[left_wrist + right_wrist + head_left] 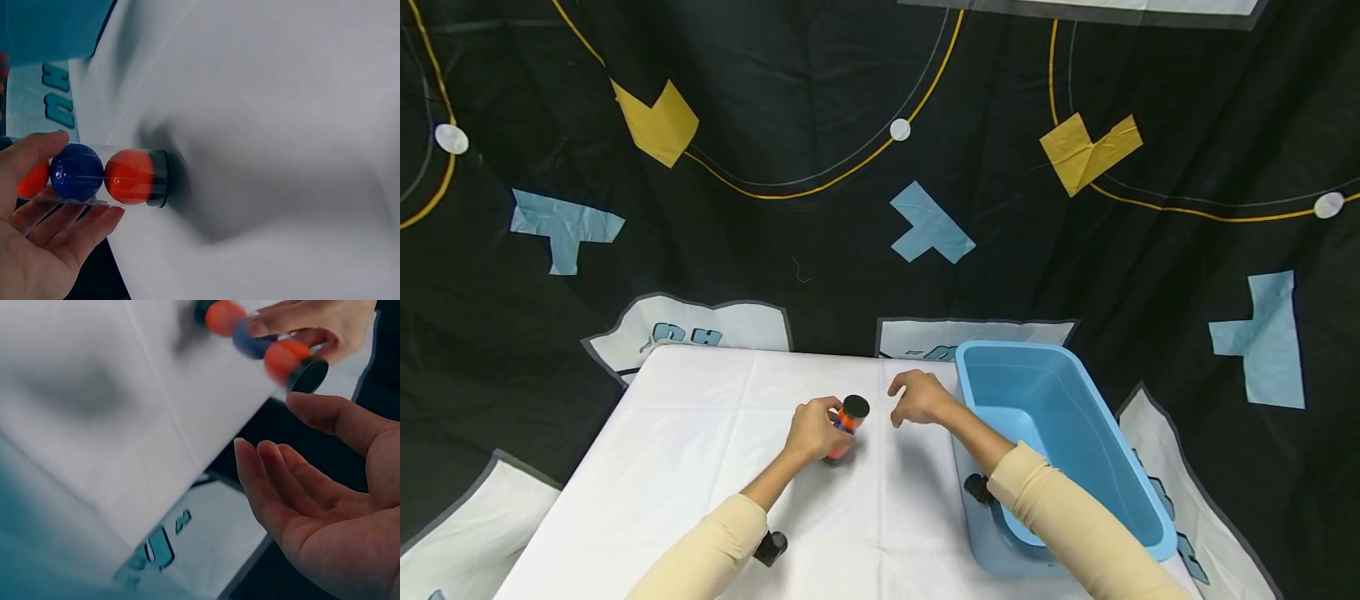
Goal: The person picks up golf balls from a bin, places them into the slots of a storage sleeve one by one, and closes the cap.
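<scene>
My left hand grips a clear tube of balls around its middle. Inside the tube, the left wrist view shows a blue ball between two orange balls, one of them beside the black end cap. The other black cap shows in the right wrist view. In the head view the tube leans slightly, its lower end close to the white tabletop. To the right of the tube, apart from it, my right hand hovers with loosely bent fingers and holds nothing.
A light blue plastic tub stands on the right of the white-covered table, under my right forearm. A black cloth with tape marks hangs behind the table. Dark wrist cameras sit below both forearms.
</scene>
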